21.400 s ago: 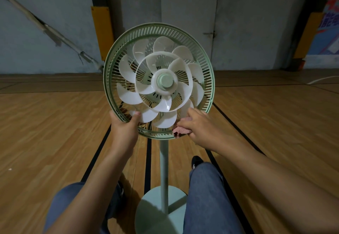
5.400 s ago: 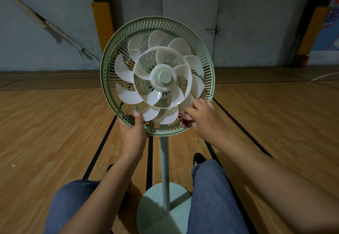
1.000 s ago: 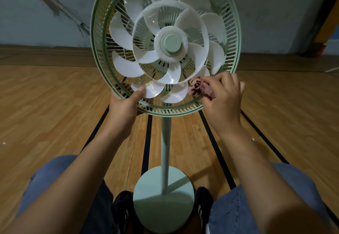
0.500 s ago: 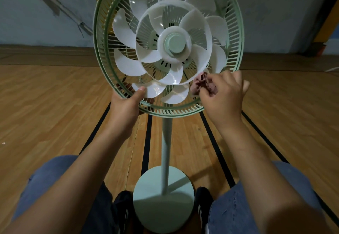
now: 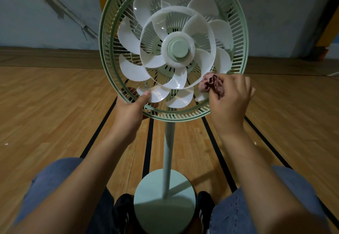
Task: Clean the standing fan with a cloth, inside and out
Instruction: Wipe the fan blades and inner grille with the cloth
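right hand pinches a bunched cloth against the fan's lower-right blades; left hand grips the guard's lower-left rim.

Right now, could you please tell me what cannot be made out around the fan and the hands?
- Head view: the left hand fingers, hidden behind the fan guard.
- Guard's top: cut off by the upper edge.
- Right hand: most of the cloth is bunched inside its grip.
- Motor housing behind the blades: screened.

Bare forearms, no sleeves in view. Blue denim jeans cover both legs; black shoes carry white side stripes.
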A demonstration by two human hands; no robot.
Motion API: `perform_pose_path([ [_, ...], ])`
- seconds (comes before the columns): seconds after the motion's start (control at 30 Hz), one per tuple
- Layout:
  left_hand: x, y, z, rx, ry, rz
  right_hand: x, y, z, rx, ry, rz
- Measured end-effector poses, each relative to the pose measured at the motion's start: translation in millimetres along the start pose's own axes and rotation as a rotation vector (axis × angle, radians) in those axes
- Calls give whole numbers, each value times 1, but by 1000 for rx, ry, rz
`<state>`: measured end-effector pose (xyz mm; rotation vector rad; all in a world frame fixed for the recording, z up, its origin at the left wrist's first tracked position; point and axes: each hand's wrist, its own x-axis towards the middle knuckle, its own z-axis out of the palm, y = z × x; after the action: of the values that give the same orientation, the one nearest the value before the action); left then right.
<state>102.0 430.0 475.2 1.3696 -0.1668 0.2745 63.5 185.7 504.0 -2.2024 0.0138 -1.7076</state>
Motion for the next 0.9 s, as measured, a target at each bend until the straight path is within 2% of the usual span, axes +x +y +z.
perform_pose_path([
  [0.3, -1, 2, 3, -12, 61, -60, -15, -16, 10, 20, -144, -65],
  [0.6, -6, 5, 0, -40, 16, -5, -14, -16, 4, 98, -238, -95],
  [0.9, -7, 3, -2, 6, -13, -1, -7, -16, -5, 323, -94, -11],
])
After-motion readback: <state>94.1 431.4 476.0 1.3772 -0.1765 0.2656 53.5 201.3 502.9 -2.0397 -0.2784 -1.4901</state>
